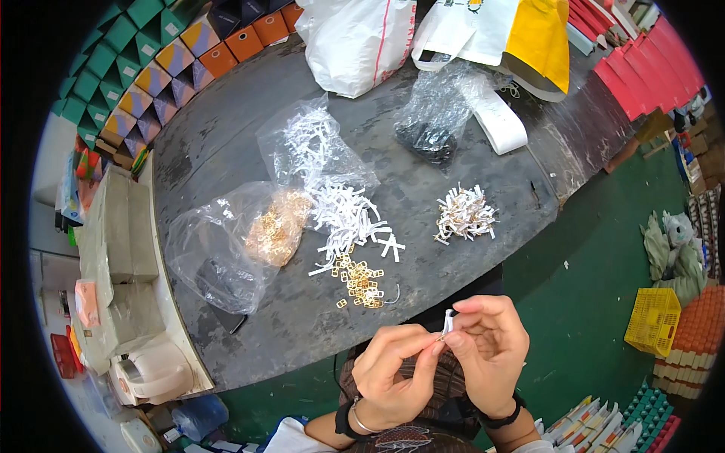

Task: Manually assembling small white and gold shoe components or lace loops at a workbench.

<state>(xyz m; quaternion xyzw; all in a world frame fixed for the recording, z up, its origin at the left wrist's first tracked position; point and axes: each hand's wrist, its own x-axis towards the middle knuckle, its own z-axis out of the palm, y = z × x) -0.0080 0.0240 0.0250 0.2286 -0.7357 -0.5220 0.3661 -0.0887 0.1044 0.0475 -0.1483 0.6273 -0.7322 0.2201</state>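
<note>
In front of the table's near edge, my left hand (pixel 394 371) pinches a small gold buckle (pixel 440 339) between thumb and index finger. A short white strip (pixel 448 322) runs up from the buckle, and my right hand (pixel 492 349) grips it between thumb and fingers. Fingertips hide part of both pieces. Beyond my hands lies a loose heap of gold buckles (pixel 361 281). White strips (pixel 340 211) are piled just behind it, spilling from a clear bag (pixel 283 147). To the right sits a heap of strips with gold buckles on them (pixel 466 214).
A clear bag (pixel 215 249) with more gold buckles lies left on the dark table (pixel 362 136). A white plastic bag (pixel 355 45), a yellow-white bag (pixel 483 38) and crumpled clear plastic (pixel 438 113) stand behind. Coloured boxes (pixel 143 83) are stacked far left. A yellow crate (pixel 653 321) is on the floor.
</note>
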